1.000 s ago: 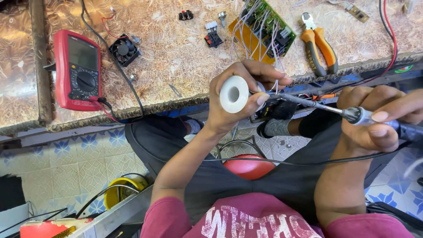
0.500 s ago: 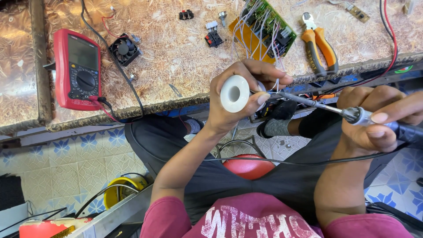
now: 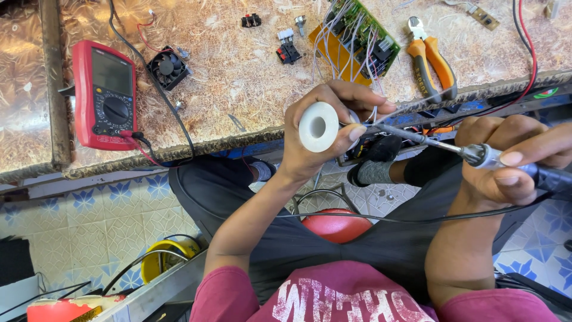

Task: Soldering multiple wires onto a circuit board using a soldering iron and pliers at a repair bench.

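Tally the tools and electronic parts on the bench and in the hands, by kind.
Multimeter: 1
Cooling fan: 1
Circuit board: 1
Pliers: 1
Small black connectors: 2
Solder spool, left hand: 1
Soldering iron, right hand: 1
Total: 8

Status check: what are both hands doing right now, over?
Left hand gripping white solder spool. Right hand gripping soldering iron, tip at the spool. Loose grey wires hang beside the tip; circuit board lies on the bench behind.
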